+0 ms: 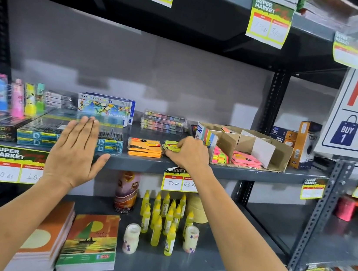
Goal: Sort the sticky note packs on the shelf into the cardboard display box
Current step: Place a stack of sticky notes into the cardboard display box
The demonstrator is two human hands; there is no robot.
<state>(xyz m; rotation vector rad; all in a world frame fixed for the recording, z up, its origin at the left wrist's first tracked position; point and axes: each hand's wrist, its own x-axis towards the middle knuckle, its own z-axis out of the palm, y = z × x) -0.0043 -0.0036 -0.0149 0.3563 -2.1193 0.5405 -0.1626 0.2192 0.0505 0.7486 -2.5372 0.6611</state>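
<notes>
A stack of orange sticky note packs (pixel 145 148) lies on the grey middle shelf (pixel 248 170). Just right of it, my right hand (pixel 188 152) grips a stack of yellow sticky note packs (pixel 171 145), fingers curled over its top. The cardboard display box (pixel 280 153) stands to the right with card dividers; pink packs (pixel 246 161) and a mixed neon pack (pixel 220 158) lie inside it. My left hand (pixel 75 151) hovers flat and open in front of the shelf edge, holding nothing.
Pen boxes (pixel 37 135) and pastel sets (pixel 106 107) fill the shelf's left side. Brown cartons (pixel 304 145) stand right of the display box. Below are notebooks (pixel 91 242), yellow glue bottles (pixel 162 219) and a can. Price tags hang from shelf edges.
</notes>
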